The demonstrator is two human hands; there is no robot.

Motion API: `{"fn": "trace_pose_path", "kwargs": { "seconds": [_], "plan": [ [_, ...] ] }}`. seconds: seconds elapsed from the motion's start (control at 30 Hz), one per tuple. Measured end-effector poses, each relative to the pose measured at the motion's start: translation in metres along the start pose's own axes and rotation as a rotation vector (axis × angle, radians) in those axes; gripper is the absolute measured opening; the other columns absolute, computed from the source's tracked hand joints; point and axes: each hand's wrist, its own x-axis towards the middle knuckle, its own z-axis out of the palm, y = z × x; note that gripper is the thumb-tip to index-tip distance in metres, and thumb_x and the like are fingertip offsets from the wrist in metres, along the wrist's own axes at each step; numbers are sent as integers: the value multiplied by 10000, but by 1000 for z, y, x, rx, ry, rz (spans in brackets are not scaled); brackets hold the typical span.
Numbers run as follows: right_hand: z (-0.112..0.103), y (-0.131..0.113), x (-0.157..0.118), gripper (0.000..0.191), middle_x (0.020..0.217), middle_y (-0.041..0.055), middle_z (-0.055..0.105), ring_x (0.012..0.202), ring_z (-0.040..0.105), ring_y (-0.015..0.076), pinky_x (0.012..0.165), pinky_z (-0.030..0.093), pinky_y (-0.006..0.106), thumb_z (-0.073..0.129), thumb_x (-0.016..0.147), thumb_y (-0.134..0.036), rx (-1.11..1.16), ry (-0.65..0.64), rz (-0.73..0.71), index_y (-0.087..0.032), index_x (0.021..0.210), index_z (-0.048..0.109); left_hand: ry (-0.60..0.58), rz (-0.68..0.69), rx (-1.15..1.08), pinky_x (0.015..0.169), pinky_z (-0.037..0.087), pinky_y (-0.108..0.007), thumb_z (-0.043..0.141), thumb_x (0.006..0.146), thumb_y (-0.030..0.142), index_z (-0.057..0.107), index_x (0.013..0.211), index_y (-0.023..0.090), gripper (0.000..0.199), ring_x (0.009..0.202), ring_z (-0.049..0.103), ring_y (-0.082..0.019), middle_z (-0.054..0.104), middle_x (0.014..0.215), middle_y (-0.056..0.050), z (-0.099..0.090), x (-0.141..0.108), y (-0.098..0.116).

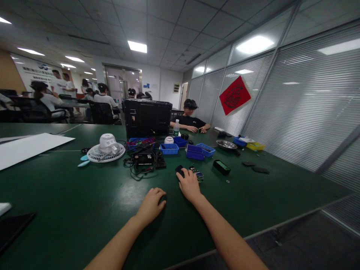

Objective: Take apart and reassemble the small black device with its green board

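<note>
My right hand reaches forward over the table with thumb and fingers on a small black flat object, whose exact kind I cannot make out. Just right of those fingers lies a green circuit board, partly covered by the hand. My left hand rests on the green tabletop, thumb apart from the curved fingers, with nothing in it. Further right stands a black box with a green face.
A white fan, black device with cables, blue bins, bottle and large black panel stand ahead. A metal bowl and yellow tray are right. Another person sits across the table.
</note>
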Motion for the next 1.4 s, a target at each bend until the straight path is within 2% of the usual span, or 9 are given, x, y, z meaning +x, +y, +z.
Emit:
{"fn": "trace_pose_path", "kwargs": {
  "seconds": [0.23, 0.4, 0.53, 0.67, 0.8, 0.93, 1.03, 1.17, 1.4],
  "plan": [
    [-6, -25, -3, 367, 1250, 84, 449, 993, 400, 250, 822, 297, 407, 470, 825, -370, 19, -30, -143, -273, 1177, 512, 22, -13, -7, 875, 364, -303, 516, 739, 226, 613, 995, 210, 274, 969, 496, -188, 587, 1014, -47, 5, 2, -3],
    [2, -20, -1, 484, 1263, 148, 416, 1039, 412, 277, 859, 306, 405, 459, 818, -459, 65, 40, 135, -216, 1236, 468, -19, -156, -97, 821, 400, -284, 509, 734, 259, 628, 981, 189, 282, 856, 543, -168, 611, 968, -52, 5, 15, -5],
    [18, -12, 0, 533, 1198, 175, 471, 1020, 471, 260, 836, 353, 356, 453, 812, -475, 151, -91, 251, -156, 1238, 463, 15, -268, -147, 760, 431, -262, 512, 718, 243, 531, 1149, 173, 437, 732, 548, -130, 578, 1040, -63, 9, 31, 0],
    [20, -15, -1, 402, 1046, 111, 574, 968, 511, 216, 823, 379, 307, 450, 815, -440, 238, -146, 228, -181, 1098, 571, 148, -197, -170, 860, 416, -275, 517, 698, 172, 401, 1272, 189, 586, 950, 540, -155, 449, 1248, -86, 25, 46, 12],
    [7, -3, -1, 423, 1051, 80, 593, 985, 502, 199, 853, 366, 287, 396, 835, -478, 319, 73, 304, -196, 1100, 567, 235, -130, -179, 984, 344, -309, 514, 700, 126, 435, 1241, 218, 555, 1195, 394, -187, 345, 1341, -62, 44, 51, 21],
    [0, 45, 1, 470, 1065, 104, 582, 988, 502, 210, 814, 375, 290, 258, 882, -450, 343, 250, 611, -165, 1082, 574, 228, -131, -156, 991, 340, -335, 554, 716, 174, 509, 1171, 246, 463, 1168, 421, -208, 328, 1333, -53, 53, 50, 20],
    [6, 81, 2, 517, 1016, 134, 599, 947, 538, 230, 760, 388, 302, 216, 884, -451, 383, 76, 809, -148, 1036, 606, 239, -141, -165, 966, 356, -330, 545, 740, 187, 562, 1093, 249, 359, 1114, 456, -197, 373, 1269, -50, 52, 51, 18],
    [20, 94, 3, 544, 952, 117, 634, 870, 589, 223, 685, 410, 276, 319, 820, -568, 534, -236, 765, -151, 977, 630, 269, -154, -183, 864, 403, -287, 522, 757, 170, 605, 954, 232, 222, 952, 517, -150, 447, 1121, -40, 48, 50, 18],
    [29, 75, 3, 389, 881, 108, 652, 789, 614, 215, 611, 414, 257, 479, 751, -483, 410, -305, 675, -152, 890, 631, 186, -122, -169, 611, 360, -205, 465, 775, 147, 555, 801, 203, 109, 635, 466, -94, 455, 713, 30, 40, 43, 23]
  ]
}}
